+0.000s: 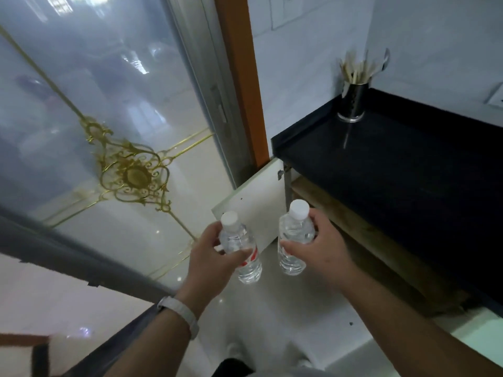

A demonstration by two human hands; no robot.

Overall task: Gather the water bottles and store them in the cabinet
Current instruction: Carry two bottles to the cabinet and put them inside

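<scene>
Left bottle (pixel 241 247): clear plastic, white cap, red on the label; held upright with a slight tilt, in the air above the pale floor, just in front of the open cabinet door.
Left hand (pixel 211 258): wrapped around the left bottle at mid-body; thumb (pixel 239 254) across the front over the label, the other fingers curled behind the neck side, cap and base left free.
Right bottle (pixel 294 239): clear plastic, white cap; upright, beside the left bottle but apart from it, close to the cabinet opening.
Right hand (pixel 318 247): closed on the right bottle from its right side; thumb (pixel 290 246) pressed on the front at mid-body, fingers curled around the shoulder just below the cap.
Wristband (pixel 181 312): white, on the left wrist.
Cabinet door (pixel 255 197): white, swung open toward the glass, behind both bottles.
Cabinet (pixel 353 227): under the black counter, wooden edge showing; inside too dark to read.
Counter (pixel 394 170): black, to the right of both hands.
Metal cup (pixel 352 103): on the counter's far corner, holding chopsticks and 1 spoon.
Glass door (pixel 103 110): frosted, gold ornament, to the left.
</scene>
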